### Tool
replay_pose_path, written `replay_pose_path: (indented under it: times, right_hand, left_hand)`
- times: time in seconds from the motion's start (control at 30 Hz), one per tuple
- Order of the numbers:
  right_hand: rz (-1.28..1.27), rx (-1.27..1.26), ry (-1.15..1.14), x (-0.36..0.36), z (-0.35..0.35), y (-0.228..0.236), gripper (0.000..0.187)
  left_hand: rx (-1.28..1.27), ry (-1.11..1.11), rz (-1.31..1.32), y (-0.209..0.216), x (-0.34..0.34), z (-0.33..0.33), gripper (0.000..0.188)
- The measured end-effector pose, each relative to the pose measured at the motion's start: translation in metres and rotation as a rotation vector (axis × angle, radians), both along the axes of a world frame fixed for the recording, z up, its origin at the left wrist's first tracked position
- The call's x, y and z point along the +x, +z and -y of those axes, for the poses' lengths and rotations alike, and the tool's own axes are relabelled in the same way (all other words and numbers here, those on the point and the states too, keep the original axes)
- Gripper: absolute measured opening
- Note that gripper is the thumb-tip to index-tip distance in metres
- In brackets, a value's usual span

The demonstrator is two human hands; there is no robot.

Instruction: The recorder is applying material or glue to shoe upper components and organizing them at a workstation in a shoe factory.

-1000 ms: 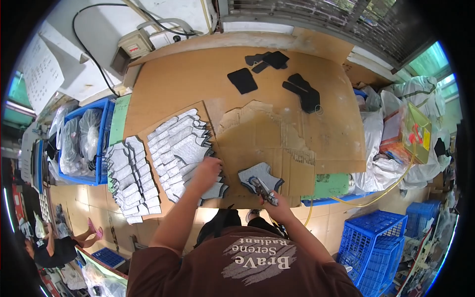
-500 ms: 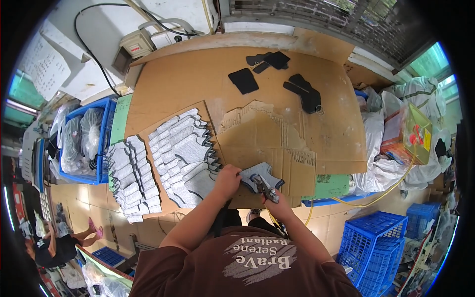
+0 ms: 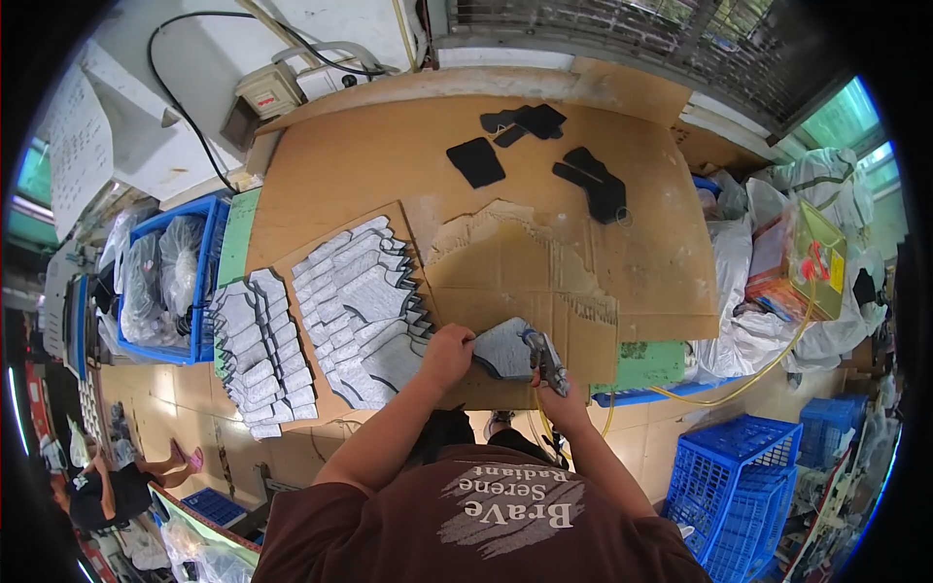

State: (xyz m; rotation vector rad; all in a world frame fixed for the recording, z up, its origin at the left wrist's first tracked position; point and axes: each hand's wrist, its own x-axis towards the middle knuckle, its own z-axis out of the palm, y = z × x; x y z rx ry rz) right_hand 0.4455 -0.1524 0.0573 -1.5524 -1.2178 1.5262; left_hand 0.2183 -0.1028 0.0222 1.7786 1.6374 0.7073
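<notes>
Blue bin (image 3: pixel 206 282) left of the table (image 3: pixel 389 165) holds clear bags of pale stock. Blue crates (image 3: pixel 748 486) at my right; contents not discernible. My left hand (image 3: pixel 445 356) lies knuckles-up at the near edge, fingers clamped on a grey cut piece (image 3: pixel 502 348). My right hand (image 3: pixel 559 406), fingers wrapped tight, holds a metal tool (image 3: pixel 542 358) against that piece.

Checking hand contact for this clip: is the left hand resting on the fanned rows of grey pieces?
No, the left hand grips the single grey piece beside the tool in the right hand.
</notes>
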Motion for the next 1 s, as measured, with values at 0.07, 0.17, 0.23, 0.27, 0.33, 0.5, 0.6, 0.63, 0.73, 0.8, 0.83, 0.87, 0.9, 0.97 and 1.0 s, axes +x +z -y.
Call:
replay_pose_path:
  times: [0.07,0.17,0.23,0.27,0.33,0.5,0.6,0.63,0.73,0.8,0.83,0.87,0.9,0.97,1.0]
  right_hand:
    - [-0.026,-0.042,0.023,0.0,0.0,0.008,0.011]
    - [-0.059,-0.082,0.045,0.005,0.003,0.006,0.015]
    - [-0.07,-0.079,0.053,0.007,0.006,-0.002,0.017]
    - [-0.032,-0.017,0.07,0.007,0.008,-0.008,0.018]
    - [0.006,0.045,0.087,0.006,0.009,-0.015,0.019]
    - [-0.068,0.027,0.179,-0.004,0.006,-0.009,0.018]
    - [-0.049,-0.002,0.166,-0.006,0.008,-0.018,0.016]
    - [-0.05,-0.001,0.176,-0.01,0.008,-0.016,0.016]
    - [-0.023,-0.024,0.172,-0.015,0.007,-0.013,0.014]
    - [-0.036,-0.006,0.17,-0.017,0.007,-0.014,0.013]
    - [-0.035,-0.007,0.167,-0.016,0.008,-0.017,0.013]
    - [-0.062,-0.03,0.148,-0.016,0.009,-0.023,0.013]
    - [-0.092,-0.052,0.133,-0.017,0.009,-0.024,0.014]
    - [-0.077,-0.051,0.14,-0.017,0.009,-0.026,0.014]
    - [-0.059,-0.049,0.149,-0.017,0.008,-0.025,0.014]
  left_hand:
    - [0.016,0.165,0.097,0.002,-0.003,0.0,0.01]
    - [-0.2,0.426,0.497,0.006,-0.039,-0.008,0.009]
    - [-0.235,0.553,0.476,0.008,-0.086,-0.013,0.01]
    - [-0.182,0.57,0.406,0.017,-0.107,-0.015,0.012]
    - [-0.098,0.615,0.349,0.026,-0.143,-0.011,0.017]
    - [0.188,0.371,-0.232,0.011,-0.139,-0.009,0.022]
    - [-0.007,0.035,0.11,0.008,-0.057,-0.006,0.024]
    - [0.053,-0.019,0.011,0.004,-0.037,-0.003,0.024]
    - [0.027,-0.078,-0.067,-0.007,-0.008,-0.002,0.025]
    - [-0.059,-0.082,-0.05,-0.006,-0.002,-0.003,0.026]
    - [-0.076,-0.075,-0.051,-0.002,0.0,-0.003,0.026]
    - [-0.092,-0.068,-0.053,0.0,0.002,-0.004,0.026]
    - [-0.092,-0.069,-0.055,0.001,0.002,-0.004,0.026]
    - [-0.07,-0.058,-0.056,0.001,0.002,-0.004,0.023]
    - [-0.071,-0.06,-0.058,0.001,0.002,-0.004,0.023]
